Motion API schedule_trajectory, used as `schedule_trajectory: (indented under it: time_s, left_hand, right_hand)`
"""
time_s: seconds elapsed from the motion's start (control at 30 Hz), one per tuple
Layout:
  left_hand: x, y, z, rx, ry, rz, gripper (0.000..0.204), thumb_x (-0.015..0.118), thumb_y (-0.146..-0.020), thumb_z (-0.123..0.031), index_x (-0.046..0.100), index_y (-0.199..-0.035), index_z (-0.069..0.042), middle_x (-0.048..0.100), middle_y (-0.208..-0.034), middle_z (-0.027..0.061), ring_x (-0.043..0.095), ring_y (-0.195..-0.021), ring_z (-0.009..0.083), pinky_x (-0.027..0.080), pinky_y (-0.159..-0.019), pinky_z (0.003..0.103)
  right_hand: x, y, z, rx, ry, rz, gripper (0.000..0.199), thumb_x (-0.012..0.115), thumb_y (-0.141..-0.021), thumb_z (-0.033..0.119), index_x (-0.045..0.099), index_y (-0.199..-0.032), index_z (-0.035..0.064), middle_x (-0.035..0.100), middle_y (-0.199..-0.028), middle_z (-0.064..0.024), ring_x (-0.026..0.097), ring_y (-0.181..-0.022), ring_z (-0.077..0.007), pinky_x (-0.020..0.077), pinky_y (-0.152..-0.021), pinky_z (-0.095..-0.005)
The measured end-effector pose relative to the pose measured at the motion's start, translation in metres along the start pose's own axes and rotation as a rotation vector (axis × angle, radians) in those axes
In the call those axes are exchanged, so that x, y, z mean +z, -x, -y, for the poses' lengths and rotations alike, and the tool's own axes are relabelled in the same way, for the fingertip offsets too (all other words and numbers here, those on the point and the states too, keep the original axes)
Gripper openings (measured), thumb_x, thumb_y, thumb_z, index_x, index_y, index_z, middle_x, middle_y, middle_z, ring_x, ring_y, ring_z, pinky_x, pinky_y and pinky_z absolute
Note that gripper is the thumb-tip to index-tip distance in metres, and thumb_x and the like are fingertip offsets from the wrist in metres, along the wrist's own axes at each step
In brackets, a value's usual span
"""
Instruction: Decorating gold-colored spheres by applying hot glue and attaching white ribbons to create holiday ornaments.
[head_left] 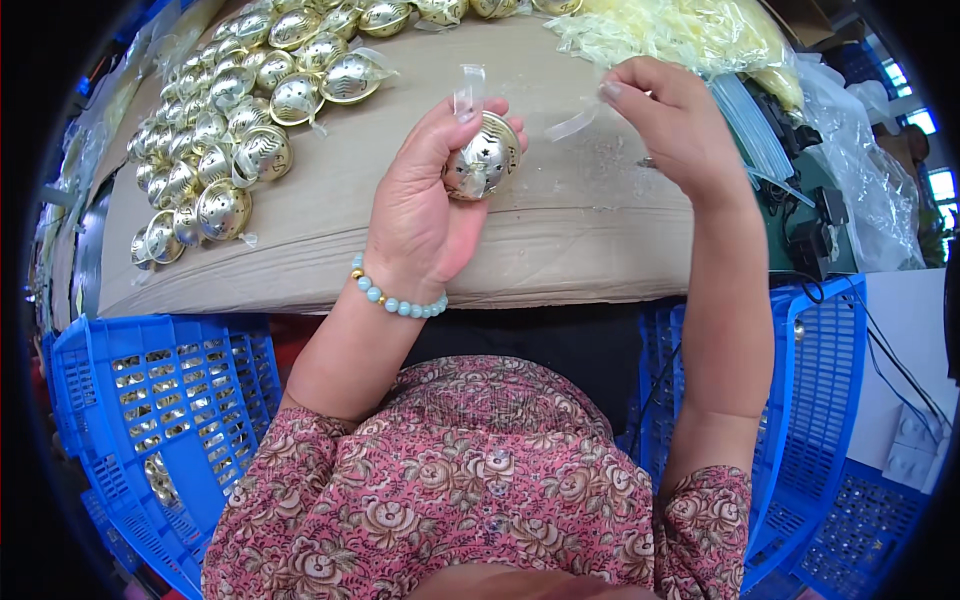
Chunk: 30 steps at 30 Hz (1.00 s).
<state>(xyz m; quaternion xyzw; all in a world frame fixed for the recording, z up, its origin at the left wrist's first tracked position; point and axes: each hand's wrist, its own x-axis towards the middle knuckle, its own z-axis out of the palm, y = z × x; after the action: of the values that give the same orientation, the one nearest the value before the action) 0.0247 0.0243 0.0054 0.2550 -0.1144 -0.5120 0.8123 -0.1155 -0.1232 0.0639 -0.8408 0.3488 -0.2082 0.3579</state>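
Observation:
My left hand (425, 185) is closed around a round gold bell (484, 160) with star-shaped cutouts, held above the cardboard-covered table. A short clear strip (470, 88) stands up by the left thumb. To the right, my right hand (665, 125) has thumb and forefinger pinched together, with another translucent strip (572, 125) reaching from the fingertips toward the bell. The two hands are apart. Many similar gold bells (262, 152), some in clear wrapping, are gathered at the table's left and far side.
A heap of pale yellow clear bags (665, 35) lies at the far right. Beside it are bluish strips (752, 130) and a dark device (815, 225) with cables. Blue plastic crates (180, 400) flank me; the left one holds shiny metal pieces. Brown cardboard (590, 250) covers the table.

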Motion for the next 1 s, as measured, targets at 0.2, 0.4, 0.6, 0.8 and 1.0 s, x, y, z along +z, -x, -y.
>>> schedule_trajectory:
  time_s: [0.2,0.4,0.6,0.8,1.0]
  left_hand:
    - [0.016,0.013,-0.004,-0.097,-0.131,0.232,0.032,0.052,-0.087,-0.011,0.045,-0.114,0.004,0.051,-0.119,0.0258,0.054,-0.108,0.0353,0.041,-0.101,0.045]
    - [0.013,0.010,0.006,-0.211,-0.050,0.316,0.028,0.053,-0.086,-0.010,0.054,-0.110,0.005,0.062,-0.100,0.0125,0.061,-0.092,0.0201,0.048,-0.090,0.038]
    - [0.018,0.014,0.009,-0.233,-0.087,0.288,0.028,0.053,-0.086,-0.010,0.054,-0.110,0.005,0.060,-0.105,0.0134,0.061,-0.095,0.0221,0.047,-0.092,0.040]
    - [0.023,0.018,0.016,-0.286,-0.127,0.291,0.033,0.053,-0.086,-0.009,0.052,-0.115,0.006,0.060,-0.109,0.0153,0.061,-0.097,0.0228,0.047,-0.092,0.038]
    - [0.022,0.013,0.020,-0.314,-0.138,0.433,0.025,0.055,-0.085,-0.010,0.054,-0.106,0.005,0.062,-0.097,0.0153,0.061,-0.095,0.0233,0.048,-0.088,0.037]
  right_hand:
    - [0.003,0.032,0.006,-0.388,-0.014,0.019,0.016,0.057,-0.081,0.015,0.060,-0.081,-0.0008,0.053,-0.068,-0.0067,0.047,-0.066,-0.0146,0.0402,-0.063,-0.0287]
    - [0.003,0.049,0.000,-0.475,-0.124,0.054,0.012,0.055,-0.083,0.013,0.061,-0.083,0.0019,0.054,-0.077,-0.0059,0.047,-0.078,-0.0173,0.0390,-0.075,-0.0299]
    - [0.002,0.062,-0.021,-0.349,-0.296,0.137,0.016,0.054,-0.088,0.016,0.056,-0.083,0.0013,0.055,-0.097,-0.0056,0.048,-0.096,-0.0165,0.0348,-0.090,-0.0287]
    - [0.004,0.069,-0.030,-0.447,-0.241,0.081,0.013,0.054,-0.086,0.014,0.057,-0.083,0.0020,0.054,-0.095,-0.0060,0.047,-0.094,-0.0184,0.0359,-0.087,-0.0288]
    - [0.003,0.075,-0.039,-0.433,-0.200,-0.021,0.010,0.055,-0.084,0.012,0.058,-0.084,0.0021,0.055,-0.092,-0.0068,0.048,-0.093,-0.0208,0.0376,-0.086,-0.0299]
